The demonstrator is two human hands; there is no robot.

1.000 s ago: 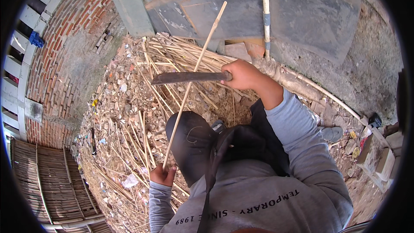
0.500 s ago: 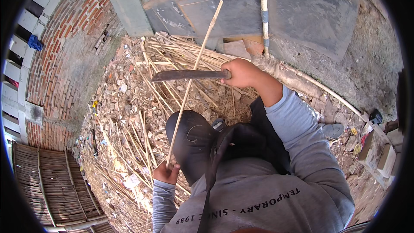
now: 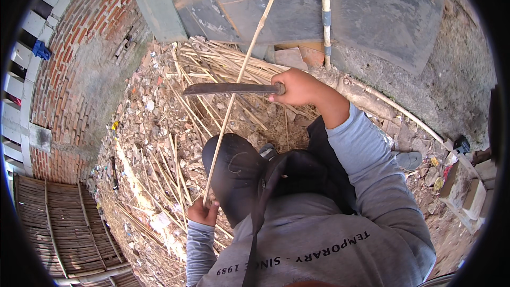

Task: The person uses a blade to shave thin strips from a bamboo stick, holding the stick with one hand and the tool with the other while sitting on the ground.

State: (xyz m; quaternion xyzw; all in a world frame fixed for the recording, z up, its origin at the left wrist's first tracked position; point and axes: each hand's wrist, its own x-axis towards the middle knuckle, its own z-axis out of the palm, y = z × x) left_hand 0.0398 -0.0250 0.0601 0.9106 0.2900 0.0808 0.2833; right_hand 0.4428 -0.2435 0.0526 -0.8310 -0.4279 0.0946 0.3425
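My left hand (image 3: 203, 211) is closed round the lower end of a long, pale bamboo strip (image 3: 223, 127), beside my left knee. The strip slants up and away to the right, its far end above the stick pile. In my right hand (image 3: 293, 91) is the handle of a machete (image 3: 228, 89), gripped in a fist. Its dark blade points left and crosses the strip near the middle. Whether the edge touches the strip or passes above it, I cannot tell.
Beyond the blade lies a pile of split bamboo sticks (image 3: 234, 58). More loose sticks (image 3: 178, 172) lie on rubble at the left. A grey board (image 3: 380, 13) and an upright white pipe (image 3: 324, 0) stand behind. A brick wall (image 3: 69, 79) and a bamboo slat panel (image 3: 66, 226) border the left.
The machete and right hand have shifted very slightly toward the left and away from me. The strip's far end sits a little higher. Both grips are the same.
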